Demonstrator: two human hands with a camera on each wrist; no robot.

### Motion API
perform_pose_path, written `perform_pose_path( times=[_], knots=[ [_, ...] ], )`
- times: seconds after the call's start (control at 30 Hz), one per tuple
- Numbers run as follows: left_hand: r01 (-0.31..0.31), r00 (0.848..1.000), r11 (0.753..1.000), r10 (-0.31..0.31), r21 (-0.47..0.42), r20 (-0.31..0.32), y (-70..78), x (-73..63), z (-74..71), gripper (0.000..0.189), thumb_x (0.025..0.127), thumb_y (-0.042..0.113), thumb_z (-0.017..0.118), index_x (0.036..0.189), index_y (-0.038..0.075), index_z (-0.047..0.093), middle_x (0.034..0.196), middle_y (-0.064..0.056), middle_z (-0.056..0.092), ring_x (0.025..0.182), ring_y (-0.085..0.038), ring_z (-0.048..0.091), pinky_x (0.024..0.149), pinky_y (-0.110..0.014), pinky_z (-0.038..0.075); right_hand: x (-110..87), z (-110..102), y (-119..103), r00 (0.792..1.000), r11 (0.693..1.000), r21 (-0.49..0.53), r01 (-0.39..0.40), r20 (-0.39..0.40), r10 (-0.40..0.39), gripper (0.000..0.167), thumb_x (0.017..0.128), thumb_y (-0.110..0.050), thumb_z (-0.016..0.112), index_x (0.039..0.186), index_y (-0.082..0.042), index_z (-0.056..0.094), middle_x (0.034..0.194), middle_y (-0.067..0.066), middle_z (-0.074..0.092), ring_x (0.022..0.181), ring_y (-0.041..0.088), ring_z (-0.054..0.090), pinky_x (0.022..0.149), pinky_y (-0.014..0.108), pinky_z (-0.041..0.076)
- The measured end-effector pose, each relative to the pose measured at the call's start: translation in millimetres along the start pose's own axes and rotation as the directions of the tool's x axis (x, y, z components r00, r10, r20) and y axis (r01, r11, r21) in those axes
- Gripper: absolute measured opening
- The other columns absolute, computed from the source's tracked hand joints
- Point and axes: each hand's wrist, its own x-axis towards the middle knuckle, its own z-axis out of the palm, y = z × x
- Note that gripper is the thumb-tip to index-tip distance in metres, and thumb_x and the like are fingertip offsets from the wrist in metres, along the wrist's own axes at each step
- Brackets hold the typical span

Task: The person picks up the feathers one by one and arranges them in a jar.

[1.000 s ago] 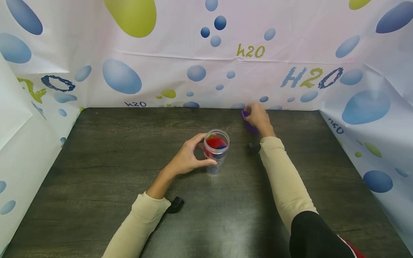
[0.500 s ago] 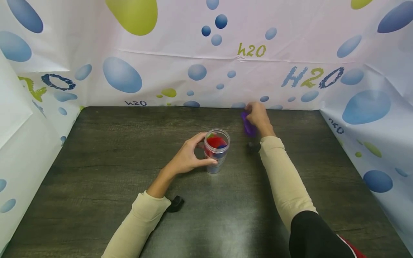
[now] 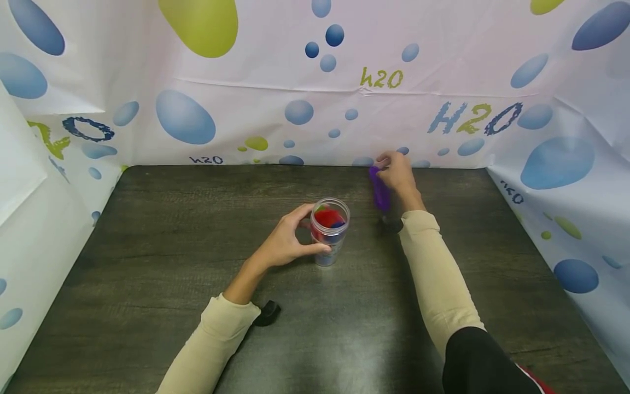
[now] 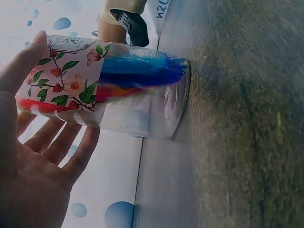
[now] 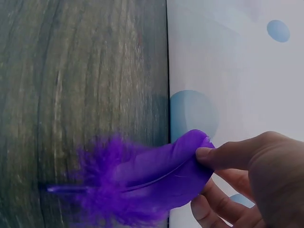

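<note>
A clear jar point(image 3: 337, 247) stands upright on the table, its mouth uncovered. Red, blue and green feathers show inside it. In the left wrist view the jar has a floral label point(image 4: 71, 78), and blue feathers point(image 4: 142, 71) reach toward its base. My left hand point(image 3: 284, 241) grips the jar from the left, thumb in front and fingers behind. Farther back and to the right, my right hand point(image 3: 397, 175) pinches a purple feather point(image 5: 156, 178) by its broad tip between thumb and index finger. The feather's fluffy end and bare quill point back toward the table's front.
The dark wood-grain table point(image 3: 172, 262) meets a white backdrop point(image 3: 256, 104) with blue and green spots right behind my right hand. More of this sheet rises at both sides. A black wrist device point(image 3: 268, 313) sits at the left cuff.
My right hand has shifted slightly up and right, and the purple feather has turned so more of its length shows. The left hand and the jar have stayed put.
</note>
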Motion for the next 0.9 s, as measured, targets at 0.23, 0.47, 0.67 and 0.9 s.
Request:
perform_pose_path(
  times=[0.23,0.47,0.67,0.9],
  knots=[
    [-0.007,1.0,1.0,0.007,-0.003,0.003,-2.4,-1.2,0.0,0.078,0.081,0.012,0.09,0.146,-0.002,0.051,0.138,-0.016,0.062,0.124,-0.029,0.06,0.099,-0.042,0.057,-7.1,-1,4,0.998,1.0,0.001,0.03,-0.062,-0.03,0.027,0.093,0.004,0.069,0.12,0.007,0.068,0.114,0.028,0.072,0.109,0.044,0.068,0.099,0.052,0.055],
    [-0.005,1.0,1.0,0.005,-0.001,0.009,-2.4,-1.7,0.5,0.078,0.081,0.014,0.09,0.146,-0.002,0.051,0.138,-0.016,0.061,0.124,-0.029,0.059,0.1,-0.043,0.056,-20.0,-9,7,0.992,0.997,0.065,0.046,-0.123,-0.038,0.025,0.096,0.001,0.068,0.119,0.01,0.068,0.11,0.03,0.073,0.105,0.045,0.07,0.095,0.053,0.056],
    [-0.003,1.0,1.0,0.003,0.001,0.006,-1.9,-2.2,1.1,0.077,0.079,0.005,0.089,0.146,-0.002,0.051,0.137,-0.016,0.062,0.124,-0.03,0.06,0.1,-0.044,0.056,-34.0,-19,5,0.98,0.987,0.141,0.07,-0.196,-0.042,0.024,0.095,-0.001,0.071,0.116,0.01,0.071,0.105,0.029,0.074,0.09,0.035,0.073,0.077,0.026,0.056],
    [-0.015,1.0,1.0,0.015,-0.014,0.004,-2.1,-3.5,1.1,0.079,0.08,0.013,0.091,0.147,-0.002,0.051,0.138,-0.016,0.061,0.124,-0.03,0.06,0.1,-0.044,0.056,-48.8,-31,-4,0.968,0.966,0.24,0.101,-0.247,-0.04,0.026,0.093,0.0,0.075,0.116,0.01,0.07,0.108,0.031,0.072,0.074,-0.002,0.063,0.075,0.013,0.051]
  ],
)
